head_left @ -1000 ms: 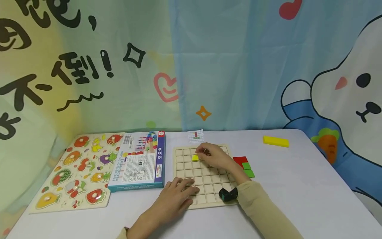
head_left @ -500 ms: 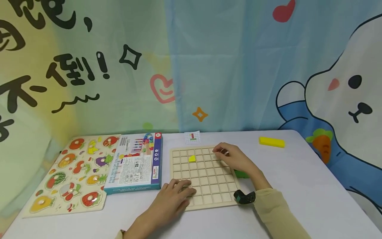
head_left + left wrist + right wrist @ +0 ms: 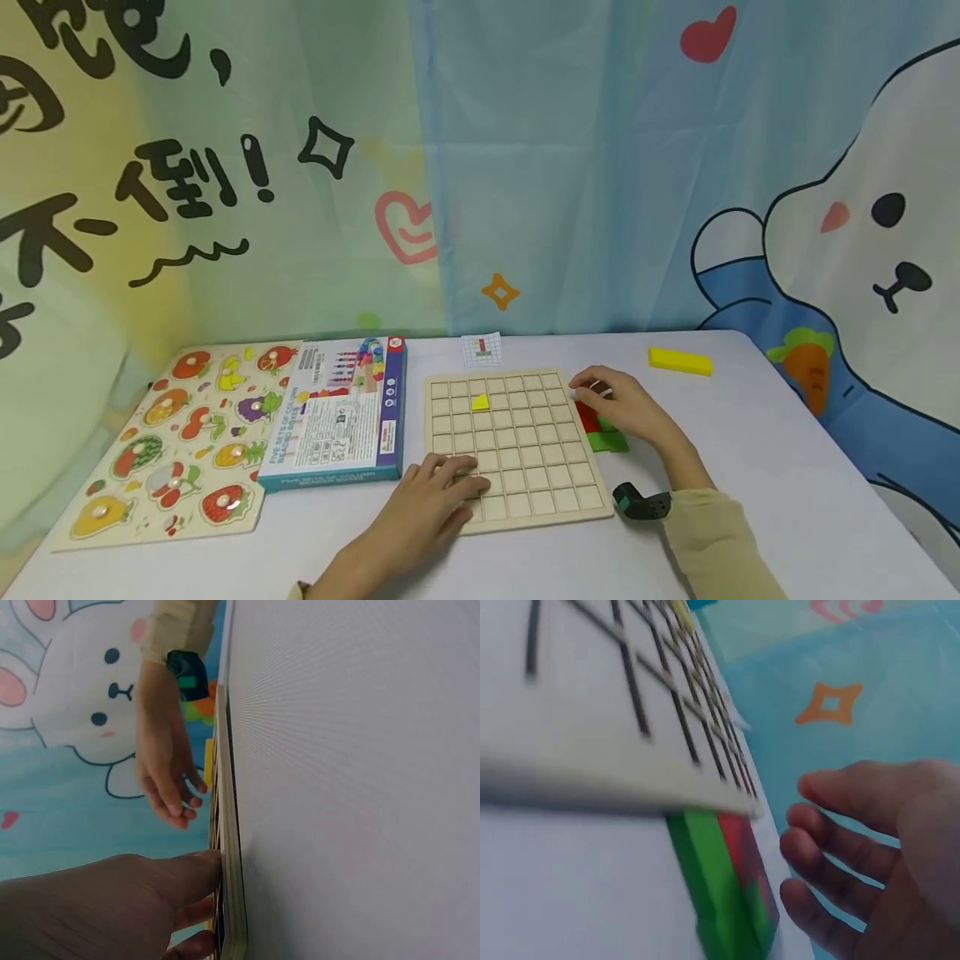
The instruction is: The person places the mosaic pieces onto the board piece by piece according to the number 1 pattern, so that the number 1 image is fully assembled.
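A wooden grid board (image 3: 536,457) lies flat on the table, with one yellow tile (image 3: 480,403) set in a cell toward its upper left. My left hand (image 3: 438,500) rests on the board's lower left part, fingers spread; in the left wrist view its thumb lies along the board's edge. Off the board's right side, my right hand (image 3: 622,406) hovers over a small pile of red pieces (image 3: 588,417) and green pieces (image 3: 609,440), partly covering them. Seen from the right wrist, the loosely bent fingers (image 3: 802,844) hold nothing, and the green piece (image 3: 709,862) sits beside the board's rim.
A small printed pattern card (image 3: 482,349) lies behind the board. A yellow bar (image 3: 680,362) is at the back right. On the left are a boxed bead set (image 3: 337,417) and a fruit puzzle board (image 3: 180,442). A printed curtain (image 3: 540,167) hangs behind the table.
My right hand has left the yellow tile on the board and moved right, past the board's edge to the red and green pieces. The left hand stays on the board.
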A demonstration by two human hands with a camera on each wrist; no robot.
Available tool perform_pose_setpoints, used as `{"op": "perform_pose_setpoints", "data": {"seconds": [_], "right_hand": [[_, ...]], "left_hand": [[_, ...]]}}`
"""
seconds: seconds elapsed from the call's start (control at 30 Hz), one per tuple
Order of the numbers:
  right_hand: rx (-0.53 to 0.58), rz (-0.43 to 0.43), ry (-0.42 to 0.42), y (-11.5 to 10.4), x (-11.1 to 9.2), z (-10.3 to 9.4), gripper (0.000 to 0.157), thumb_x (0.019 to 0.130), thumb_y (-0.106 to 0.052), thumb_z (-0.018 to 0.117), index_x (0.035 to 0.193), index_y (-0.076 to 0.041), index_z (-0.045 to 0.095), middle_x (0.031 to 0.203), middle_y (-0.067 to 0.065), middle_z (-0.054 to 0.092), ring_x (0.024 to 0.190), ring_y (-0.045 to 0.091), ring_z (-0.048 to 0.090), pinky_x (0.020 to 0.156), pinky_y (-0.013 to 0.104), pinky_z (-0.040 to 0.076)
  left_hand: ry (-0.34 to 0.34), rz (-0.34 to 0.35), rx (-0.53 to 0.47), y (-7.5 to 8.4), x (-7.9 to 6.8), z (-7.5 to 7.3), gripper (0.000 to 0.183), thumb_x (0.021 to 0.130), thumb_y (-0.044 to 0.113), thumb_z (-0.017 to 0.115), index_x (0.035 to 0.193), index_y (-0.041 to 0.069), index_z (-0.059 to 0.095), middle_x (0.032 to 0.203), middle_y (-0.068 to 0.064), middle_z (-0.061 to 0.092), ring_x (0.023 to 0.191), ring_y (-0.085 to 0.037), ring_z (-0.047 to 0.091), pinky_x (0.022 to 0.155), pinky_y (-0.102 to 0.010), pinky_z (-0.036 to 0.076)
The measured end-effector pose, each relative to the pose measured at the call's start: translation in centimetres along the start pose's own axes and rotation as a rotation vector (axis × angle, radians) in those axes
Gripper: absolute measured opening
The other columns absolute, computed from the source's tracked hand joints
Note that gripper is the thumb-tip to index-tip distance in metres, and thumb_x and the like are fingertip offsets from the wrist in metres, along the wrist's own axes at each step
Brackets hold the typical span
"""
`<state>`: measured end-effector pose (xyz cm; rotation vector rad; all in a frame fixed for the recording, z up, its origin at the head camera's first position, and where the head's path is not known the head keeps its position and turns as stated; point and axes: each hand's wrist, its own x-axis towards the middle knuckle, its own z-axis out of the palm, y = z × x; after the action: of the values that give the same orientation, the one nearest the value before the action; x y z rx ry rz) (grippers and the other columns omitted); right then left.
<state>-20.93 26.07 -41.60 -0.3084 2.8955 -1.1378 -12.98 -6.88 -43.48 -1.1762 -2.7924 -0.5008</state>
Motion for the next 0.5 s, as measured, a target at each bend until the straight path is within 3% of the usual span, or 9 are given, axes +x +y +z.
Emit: {"op": "perform_pose_setpoints", "data": {"seconds": [0.23, 0.5], "right_hand": [[-0.100, 0.003, 0.044, 1.4, -0.8, -0.8, 0.017, 0.093, -0.015, 0.058, 0.106, -0.006, 0.064, 0.105, 0.010, 0.061, 0.089, 0.021, 0.056, 0.081, 0.038, 0.047], [-0.167, 0.057, -0.028, 2.1, -1.2, -1.4, 0.018, 0.091, -0.010, 0.058, 0.108, -0.003, 0.064, 0.099, 0.011, 0.059, 0.089, 0.023, 0.054, 0.083, 0.042, 0.048]], "left_hand": [[-0.024, 0.003, -0.010, 0.0, 0.2, -0.6, 0.033, 0.092, 0.023, 0.060, 0.124, 0.028, 0.058, 0.137, 0.002, 0.050, 0.120, -0.019, 0.046, 0.090, -0.042, 0.042], [-0.028, 0.013, -0.019, -0.1, 0.2, -0.6, 0.032, 0.092, 0.022, 0.060, 0.123, 0.028, 0.060, 0.135, 0.002, 0.052, 0.118, -0.018, 0.048, 0.087, -0.041, 0.043]]}}
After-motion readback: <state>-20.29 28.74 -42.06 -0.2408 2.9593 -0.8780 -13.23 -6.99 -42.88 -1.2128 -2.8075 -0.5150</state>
